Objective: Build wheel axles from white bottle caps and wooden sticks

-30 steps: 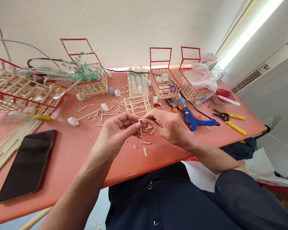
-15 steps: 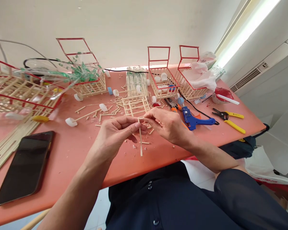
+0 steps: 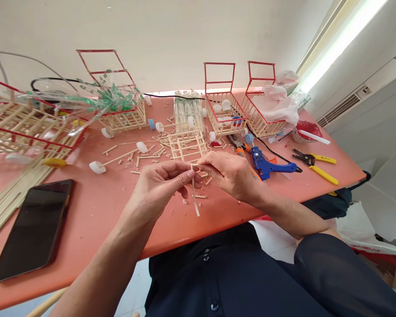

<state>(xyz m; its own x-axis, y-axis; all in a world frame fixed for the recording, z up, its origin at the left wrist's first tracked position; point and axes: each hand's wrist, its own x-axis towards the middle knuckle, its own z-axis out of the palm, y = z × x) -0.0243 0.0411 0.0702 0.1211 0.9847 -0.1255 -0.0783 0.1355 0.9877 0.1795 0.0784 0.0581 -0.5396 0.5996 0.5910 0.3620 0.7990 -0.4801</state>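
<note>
My left hand (image 3: 166, 180) pinches a thin joined piece of wooden sticks (image 3: 194, 198) between thumb and fingers, one stick pointing down toward me. From the other side my right hand (image 3: 229, 171) closes its fingertips on the upper corner of the same piece. My fingers hide part of that joint. Just beyond my hands lies a flat stick grid (image 3: 188, 147). Cut stick bits (image 3: 156, 154) are scattered around it on the table.
Small stick carts with red handles stand at the back, one (image 3: 224, 112) behind my hands. At right are a blue glue gun (image 3: 267, 166), yellow-handled pliers (image 3: 317, 165) and a red-stained cup (image 3: 306, 132). A phone (image 3: 33, 229) and long sticks (image 3: 9, 200) lie left.
The held stick piece has tilted slightly, its lower end shifting a little to the right. Both hands keep their grip in nearly the same place.
</note>
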